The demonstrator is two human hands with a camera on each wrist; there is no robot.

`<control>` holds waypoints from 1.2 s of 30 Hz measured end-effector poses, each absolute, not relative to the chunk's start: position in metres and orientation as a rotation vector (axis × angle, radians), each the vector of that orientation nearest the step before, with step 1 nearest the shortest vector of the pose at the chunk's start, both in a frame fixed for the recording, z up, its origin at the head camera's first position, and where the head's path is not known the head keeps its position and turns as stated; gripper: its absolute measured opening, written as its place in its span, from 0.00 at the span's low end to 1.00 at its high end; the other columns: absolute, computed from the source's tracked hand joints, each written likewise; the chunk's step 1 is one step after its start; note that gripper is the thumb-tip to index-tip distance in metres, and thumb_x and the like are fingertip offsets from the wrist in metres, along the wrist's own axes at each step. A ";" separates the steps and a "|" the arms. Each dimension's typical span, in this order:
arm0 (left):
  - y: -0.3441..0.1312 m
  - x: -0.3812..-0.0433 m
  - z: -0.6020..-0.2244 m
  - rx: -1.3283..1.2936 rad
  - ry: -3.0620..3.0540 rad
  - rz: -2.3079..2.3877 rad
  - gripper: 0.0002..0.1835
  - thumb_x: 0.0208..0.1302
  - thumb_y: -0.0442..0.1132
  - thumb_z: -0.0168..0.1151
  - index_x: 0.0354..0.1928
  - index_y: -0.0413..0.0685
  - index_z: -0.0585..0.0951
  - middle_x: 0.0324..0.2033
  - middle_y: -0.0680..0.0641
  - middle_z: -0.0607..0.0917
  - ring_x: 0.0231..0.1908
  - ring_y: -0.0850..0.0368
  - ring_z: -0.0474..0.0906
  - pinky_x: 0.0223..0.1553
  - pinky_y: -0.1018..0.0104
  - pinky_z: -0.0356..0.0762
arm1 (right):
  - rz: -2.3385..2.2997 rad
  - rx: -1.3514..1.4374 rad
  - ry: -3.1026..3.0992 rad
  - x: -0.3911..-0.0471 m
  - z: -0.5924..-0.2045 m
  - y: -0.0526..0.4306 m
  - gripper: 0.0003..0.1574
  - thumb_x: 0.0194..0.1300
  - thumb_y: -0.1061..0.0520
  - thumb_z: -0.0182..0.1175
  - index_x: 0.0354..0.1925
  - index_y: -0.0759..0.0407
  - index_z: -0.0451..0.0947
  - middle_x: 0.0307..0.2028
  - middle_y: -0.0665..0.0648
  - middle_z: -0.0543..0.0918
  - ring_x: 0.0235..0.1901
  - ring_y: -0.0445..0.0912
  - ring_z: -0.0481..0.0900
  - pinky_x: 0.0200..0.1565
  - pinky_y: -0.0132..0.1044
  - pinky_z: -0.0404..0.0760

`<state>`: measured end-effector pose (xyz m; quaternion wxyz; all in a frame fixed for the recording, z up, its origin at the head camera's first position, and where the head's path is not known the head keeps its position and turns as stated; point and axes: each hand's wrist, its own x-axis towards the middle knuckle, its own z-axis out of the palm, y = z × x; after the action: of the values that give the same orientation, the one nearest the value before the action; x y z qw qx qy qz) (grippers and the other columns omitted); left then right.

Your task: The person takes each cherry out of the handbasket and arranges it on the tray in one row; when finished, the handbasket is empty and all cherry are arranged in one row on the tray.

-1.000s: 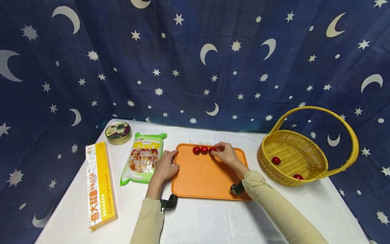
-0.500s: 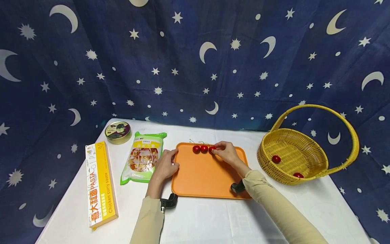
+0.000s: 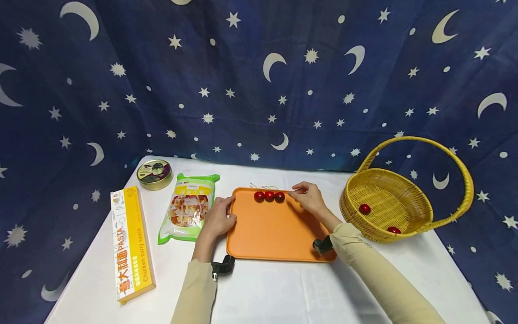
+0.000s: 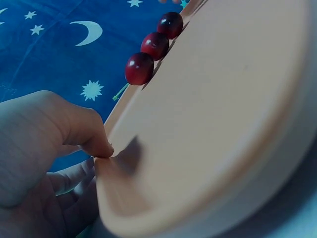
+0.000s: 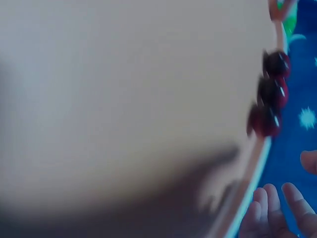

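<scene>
Lower frame: white-clothed bench (image 3: 267,292), backed by starry navy fabric (image 3: 315,112); orange rectangular tray (image 3: 271,229) pinched by left hand (image 3: 218,218); right hand (image 3: 310,198) spread.

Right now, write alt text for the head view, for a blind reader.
A person's left hand grips the left edge of a tray; the empty right hand is beside three cherries along the far edge. A basket on the right holds two more cherries; a tin, bag and box sit on the left.

White-covered table (image 3: 259,294), evenly lit. Dark blue fabric (image 3: 243,67), printed with pale crescents (image 3: 92,19), stars (image 3: 311,56) and dots (image 3: 341,19), hangs behind and to both sides of the table; in the blurred right wrist view, its blue appears brighter.
</scene>
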<state>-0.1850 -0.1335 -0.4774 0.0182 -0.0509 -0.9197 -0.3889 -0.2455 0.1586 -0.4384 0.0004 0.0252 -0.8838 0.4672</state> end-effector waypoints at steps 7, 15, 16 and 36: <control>-0.134 -0.186 -0.478 -0.149 -2.871 -1.210 0.34 0.54 0.33 0.62 0.67 0.41 0.73 0.43 0.42 0.73 0.38 0.50 0.69 0.35 0.60 0.63 | 1.268 0.090 -2.789 -0.244 -0.409 0.211 0.19 0.61 0.59 0.65 0.46 0.73 0.81 0.38 0.66 0.85 0.40 0.54 0.81 0.37 0.33 0.75; -0.135 -0.190 -0.478 -0.160 -2.879 -1.197 0.34 0.54 0.34 0.61 0.67 0.41 0.73 0.44 0.42 0.73 0.37 0.50 0.69 0.35 0.59 0.63 | 1.254 -0.010 -2.826 -0.242 -0.377 0.279 0.23 0.69 0.56 0.59 0.53 0.73 0.78 0.45 0.71 0.81 0.40 0.53 0.80 0.35 0.28 0.75; -0.135 -0.190 -0.478 -0.163 -2.877 -1.195 0.34 0.54 0.34 0.61 0.67 0.41 0.73 0.44 0.42 0.73 0.37 0.50 0.69 0.35 0.59 0.63 | 1.233 -0.016 -2.839 -0.242 -0.375 0.288 0.23 0.69 0.56 0.58 0.54 0.74 0.77 0.45 0.71 0.81 0.39 0.50 0.80 0.35 0.28 0.75; -0.133 -0.185 -0.479 -0.160 -2.850 -1.209 0.33 0.53 0.33 0.62 0.65 0.40 0.75 0.40 0.43 0.73 0.34 0.52 0.69 0.33 0.61 0.62 | 1.140 -0.036 -3.626 -0.259 -0.378 0.367 0.09 0.65 0.61 0.59 0.34 0.67 0.81 0.23 0.49 0.77 0.24 0.41 0.72 0.29 0.35 0.76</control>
<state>-0.1853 -0.1329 -0.4789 0.0208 -0.0518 -0.9192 -0.3898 -0.2591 0.3666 -0.3776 -0.3238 -0.0089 -0.9026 0.2836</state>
